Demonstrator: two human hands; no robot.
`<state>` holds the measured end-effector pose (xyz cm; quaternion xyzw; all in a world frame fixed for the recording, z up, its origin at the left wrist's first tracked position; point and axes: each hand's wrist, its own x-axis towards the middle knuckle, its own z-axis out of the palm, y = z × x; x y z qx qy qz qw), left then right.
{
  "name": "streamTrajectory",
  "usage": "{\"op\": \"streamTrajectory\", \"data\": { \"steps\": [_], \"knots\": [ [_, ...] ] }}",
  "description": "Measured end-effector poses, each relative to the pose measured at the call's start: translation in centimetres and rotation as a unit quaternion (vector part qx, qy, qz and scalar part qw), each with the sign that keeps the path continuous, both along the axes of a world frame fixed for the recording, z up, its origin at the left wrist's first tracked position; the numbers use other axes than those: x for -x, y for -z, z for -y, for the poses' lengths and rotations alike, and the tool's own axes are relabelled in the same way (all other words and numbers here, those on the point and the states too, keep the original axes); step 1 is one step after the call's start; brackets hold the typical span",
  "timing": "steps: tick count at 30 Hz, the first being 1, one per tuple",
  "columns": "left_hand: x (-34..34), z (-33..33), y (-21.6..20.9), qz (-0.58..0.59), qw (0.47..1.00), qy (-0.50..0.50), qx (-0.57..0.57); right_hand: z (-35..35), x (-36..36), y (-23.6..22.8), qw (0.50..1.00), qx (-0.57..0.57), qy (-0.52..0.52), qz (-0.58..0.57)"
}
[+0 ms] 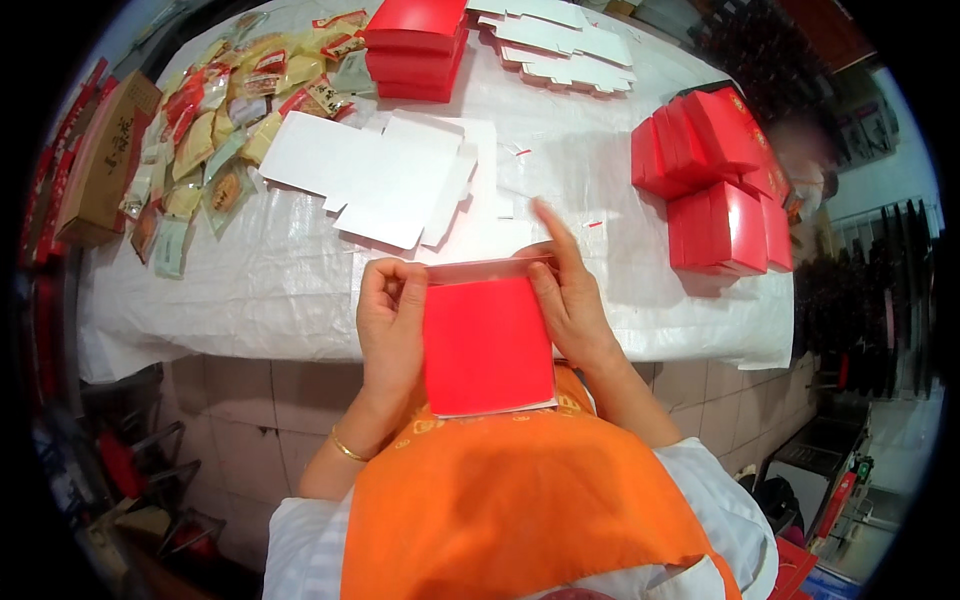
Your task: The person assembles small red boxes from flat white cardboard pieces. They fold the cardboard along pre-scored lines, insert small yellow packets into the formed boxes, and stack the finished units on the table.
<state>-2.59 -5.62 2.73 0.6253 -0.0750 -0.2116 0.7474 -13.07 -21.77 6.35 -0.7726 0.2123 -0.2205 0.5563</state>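
A red cardboard box, partly folded, is held between my two hands at the near edge of the table. My left hand pinches its far left corner, thumb on the red face and fingers curled behind. At the far right corner, my right hand grips with the thumb while the index finger points up and away. A narrow pale flap stands along the box's far edge between the hands. Just beyond lie flat white box blanks, overlapping on the table.
Stacked red boxes stand at the back, beside more white blanks. Several finished-looking red boxes are piled at the right. Small packaged foods lie heaped at the left, near a brown carton. A white sheet covers the table.
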Motion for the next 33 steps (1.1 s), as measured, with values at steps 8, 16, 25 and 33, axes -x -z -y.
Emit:
{"op": "streamTrajectory", "data": {
  "steps": [8, 16, 25, 33],
  "knots": [
    [-0.8, -1.3, -2.9, 0.216, 0.964, 0.131, -0.08, 1.4, 1.0, 0.7, 0.998, -0.002, -0.048, 0.03],
    [-2.6, -1.8, -6.4, 0.195, 0.953, 0.223, -0.068, 1.4, 1.7, -1.2, 0.999, -0.021, -0.022, 0.034],
    [-2.8, -2.4, -5.4, 0.17, 0.955, 0.242, -0.037, 1.4, 2.0, -2.2, 0.985, -0.154, -0.075, 0.006],
    [-2.2, -2.8, -3.0, 0.12, 0.968, 0.218, 0.014, 1.1, 1.5, -2.6, 0.981, -0.157, -0.11, -0.012]
  ]
}}
